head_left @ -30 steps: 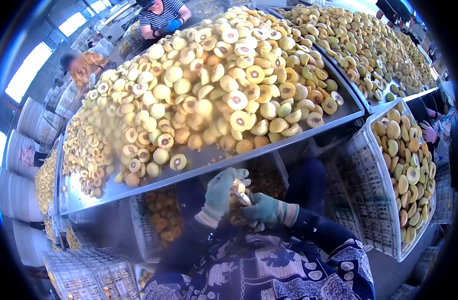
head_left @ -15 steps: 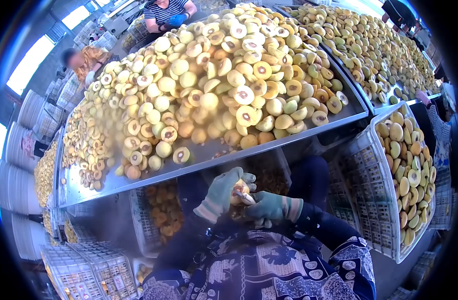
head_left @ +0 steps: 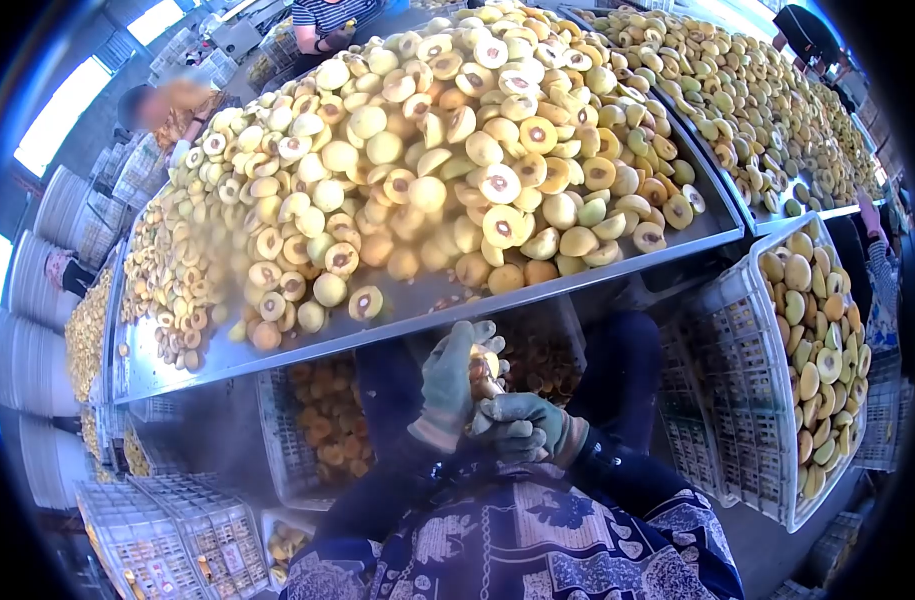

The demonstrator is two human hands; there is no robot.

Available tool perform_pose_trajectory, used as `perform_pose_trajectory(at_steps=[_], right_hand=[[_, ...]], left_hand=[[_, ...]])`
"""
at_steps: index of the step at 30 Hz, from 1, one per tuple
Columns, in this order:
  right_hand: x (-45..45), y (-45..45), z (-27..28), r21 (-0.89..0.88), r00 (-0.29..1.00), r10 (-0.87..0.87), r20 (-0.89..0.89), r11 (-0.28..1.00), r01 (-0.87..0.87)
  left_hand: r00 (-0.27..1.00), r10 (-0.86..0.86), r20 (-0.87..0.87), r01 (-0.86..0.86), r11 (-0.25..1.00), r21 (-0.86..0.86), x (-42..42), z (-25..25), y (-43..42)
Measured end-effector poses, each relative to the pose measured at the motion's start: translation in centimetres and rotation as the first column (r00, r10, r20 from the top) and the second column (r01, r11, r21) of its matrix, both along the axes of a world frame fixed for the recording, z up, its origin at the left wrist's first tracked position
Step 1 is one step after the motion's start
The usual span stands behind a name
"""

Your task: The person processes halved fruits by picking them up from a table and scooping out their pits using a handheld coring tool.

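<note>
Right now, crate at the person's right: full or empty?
Full or nearly: fruit pieces rise close to the rim of the crate; no floor shows.

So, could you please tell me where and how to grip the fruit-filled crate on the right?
Probably grip the crate by its top rim, from the side facing the right hand: that lip looks exposed above the slotted wall, while fruit fills the inside.

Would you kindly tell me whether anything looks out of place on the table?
Only slightly: small dark scraps lie on the table near its front edge, looking stray beside the heaped fruit.
</note>
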State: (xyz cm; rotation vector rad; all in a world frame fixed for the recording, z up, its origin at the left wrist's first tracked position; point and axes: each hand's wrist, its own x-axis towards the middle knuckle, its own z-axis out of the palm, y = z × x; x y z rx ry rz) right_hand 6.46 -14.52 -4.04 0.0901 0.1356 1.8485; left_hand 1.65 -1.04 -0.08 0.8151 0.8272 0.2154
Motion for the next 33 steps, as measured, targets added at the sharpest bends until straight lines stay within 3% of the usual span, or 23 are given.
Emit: perform_pose_trajectory(at_steps=[6,9,12,15,16,18,19,22,23,24,26,27,28,29,30,31,32,33], right_hand=[[-0.7,0.7,-0.3,0.068,0.996,-0.053,-0.078,0.996,0.058],[-1.1,0.8,-0.2,0.023,0.989,-0.135,-0.065,0.99,0.137],[-1.1,1.1,-0.2,0.108,0.982,-0.162,-0.097,0.979,0.172],[-0.2,1.0,1.1,0.261,0.97,-0.191,-0.152,0.938,0.226],[-0.1,0.8,0.8,0.198,0.973,-0.213,-0.088,0.954,0.227],[0.7,0.8,-0.3,0.083,0.969,-0.241,0.046,0.968,0.236],[1.3,1.4,-0.9,0.063,0.982,-0.185,0.031,0.981,0.183],[2.2,2.5,-0.5,-0.385,0.963,-0.121,0.242,0.899,0.21],[2.8,2.7,-4.5,-0.205,0.991,-0.134,0.031,0.969,0.137],[3.4,3.5,-6.2,-0.223,0.987,-0.16,-0.012,0.963,0.153],[4.4,4.4,-7.8,-0.27,0.972,-0.218,-0.087,0.944,0.187],[4.7,4.9,-7.2,-0.284,0.975,-0.221,0.004,0.935,0.213],[4.4,5.1,-5.6,-0.361,0.939,-0.075,0.335,0.911,0.201],[3.8,5.2,-3.6,-0.434,0.785,0.109,0.609,0.874,0.216],[3.6,5.4,-2.5,-0.494,0.535,0.302,0.789,0.83,0.26],[2.6,5.4,-3.1,-0.345,0.353,0.216,0.91,0.867,0.359],[2.7,5.2,-3.4,-0.375,0.398,0.213,0.892,0.841,0.39],[2.6,5.0,-3.0,-0.409,0.444,0.211,0.871,0.812,0.416]], left_hand=[[0.984,0.13,0.124,-0.135,0.99,0.031,0.3,-0.5,-0.1],[0.984,0.036,0.173,-0.055,0.993,0.102,0.0,-2.2,0.7],[0.962,0.117,0.247,-0.136,0.989,0.061,0.2,-3.4,0.7],[0.903,0.34,0.262,-0.353,0.935,0.006,0.9,-5.3,2.2],[0.89,0.381,0.249,-0.39,0.921,-0.016,0.6,-4.2,2.7],[0.91,0.292,0.294,-0.32,0.946,0.048,-1.1,-1.9,4.3],[0.915,0.265,0.304,-0.319,0.936,0.145,-2.4,-1.8,5.5],[0.968,0.224,0.113,-0.251,0.85,0.463,-7.1,-2.8,12.2],[0.942,0.309,0.129,-0.33,0.794,0.511,-8.7,-4.0,14.5],[0.936,0.343,0.071,-0.305,0.697,0.649,-9.9,-4.0,16.4],[0.868,0.315,-0.384,0.219,0.452,0.865,-11.0,-1.1,18.1],[0.844,0.308,-0.439,0.323,0.361,0.875,-10.6,-1.1,18.6],[0.815,0.305,-0.492,0.424,0.264,0.866,-10.1,-1.1,19.2],[0.781,0.309,-0.542,0.517,0.166,0.84,-9.6,-1.3,19.7],[0.782,0.313,-0.538,0.54,0.091,0.837,-8.9,-2.4,20.5],[0.786,0.314,-0.533,0.557,0.016,0.83,-7.8,-3.9,21.2],[0.788,0.316,-0.529,0.571,-0.052,0.819,-6.9,-5.4,21.6],[0.777,0.214,-0.591,0.591,0.071,0.803,-5.6,-5.2,21.3]])
